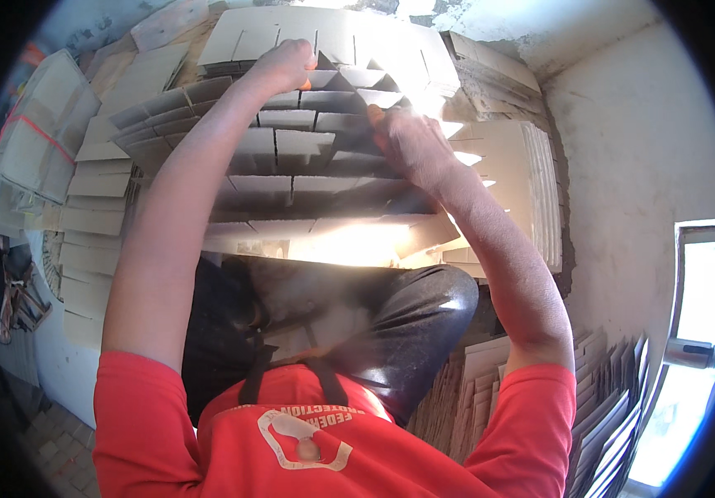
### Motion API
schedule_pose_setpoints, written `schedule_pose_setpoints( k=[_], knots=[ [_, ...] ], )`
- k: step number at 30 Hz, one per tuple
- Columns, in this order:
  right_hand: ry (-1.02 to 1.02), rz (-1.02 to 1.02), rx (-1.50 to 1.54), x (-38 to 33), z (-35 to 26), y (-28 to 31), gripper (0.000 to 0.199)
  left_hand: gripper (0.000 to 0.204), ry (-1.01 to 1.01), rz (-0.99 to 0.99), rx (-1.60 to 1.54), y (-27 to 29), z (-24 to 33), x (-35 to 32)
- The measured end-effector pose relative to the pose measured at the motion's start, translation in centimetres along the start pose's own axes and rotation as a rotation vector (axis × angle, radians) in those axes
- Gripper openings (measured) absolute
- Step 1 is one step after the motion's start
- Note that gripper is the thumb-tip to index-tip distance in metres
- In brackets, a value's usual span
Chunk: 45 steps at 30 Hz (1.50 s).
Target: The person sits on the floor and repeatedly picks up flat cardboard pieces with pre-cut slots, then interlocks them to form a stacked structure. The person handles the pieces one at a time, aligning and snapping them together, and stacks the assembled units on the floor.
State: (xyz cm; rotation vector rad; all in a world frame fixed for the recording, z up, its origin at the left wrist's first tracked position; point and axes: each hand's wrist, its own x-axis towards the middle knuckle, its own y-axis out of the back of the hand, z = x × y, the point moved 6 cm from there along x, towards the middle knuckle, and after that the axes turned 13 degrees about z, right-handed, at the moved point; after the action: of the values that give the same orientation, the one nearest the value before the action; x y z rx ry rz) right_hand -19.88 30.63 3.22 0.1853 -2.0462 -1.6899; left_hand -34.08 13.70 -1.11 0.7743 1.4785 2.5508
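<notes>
A cardboard divider grid (pixel 303 143) of slotted, interlocking grey-brown strips stands in front of me above my lap. At its far edge, my left hand (pixel 284 66) is closed, with the fingers curled over a strip. An orange patch shows at its fingertips. My right hand (pixel 411 143) is also closed, pinching a strip at the grid's right side, and its lower fingers are partly hidden. Behind the grid lies a stack of flat slotted cardboard sheets (pixel 245 40). Strong sunlight washes out part of the cardboard near my right hand.
Stacked cardboard sheets (pixel 502 166) stand right of the grid, and overlapping pieces (pixel 96 224) line the left. A bundle tied with red strap (pixel 42 137) sits farther left. More cardboard strips (pixel 606 423) stand at the lower right, below a plastered wall (pixel 631 141).
</notes>
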Motion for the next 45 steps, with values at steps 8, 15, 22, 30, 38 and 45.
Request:
schedule_pose_setpoints(
  k=[8, 15, 22, 30, 38, 45],
  knots=[
    [-0.118, 0.349, 0.022, -3.3, 2.3, 6.8, 0.056, 0.046, -0.118, 0.050, -0.078, 5.2, 3.9, -1.5],
    [-0.106, 0.301, -0.113, -13.2, -0.5, 3.4, 0.066, 0.063, -0.244, -0.160, 0.062, 1.0, 12.4, -4.3],
    [-0.388, 0.753, 0.155, -18.5, 8.3, 8.2, 0.044, 0.048, -0.365, 0.000, -0.140, 0.9, 12.3, -5.2],
    [-0.594, 0.507, 0.360, -21.0, 4.6, 6.6, 0.047, 0.008, -0.366, -0.135, -0.011, -2.1, 15.7, -4.2],
    [-0.218, 0.519, 0.203, -17.9, 0.6, 3.1, 0.020, 0.008, -0.361, -0.106, -0.382, -2.6, 16.2, -4.8],
    [-0.168, 0.441, 0.176, -18.8, 2.2, 2.7, 0.042, 0.023, -0.252, -0.088, -0.347, 3.6, 15.9, -8.3]
  ],
)
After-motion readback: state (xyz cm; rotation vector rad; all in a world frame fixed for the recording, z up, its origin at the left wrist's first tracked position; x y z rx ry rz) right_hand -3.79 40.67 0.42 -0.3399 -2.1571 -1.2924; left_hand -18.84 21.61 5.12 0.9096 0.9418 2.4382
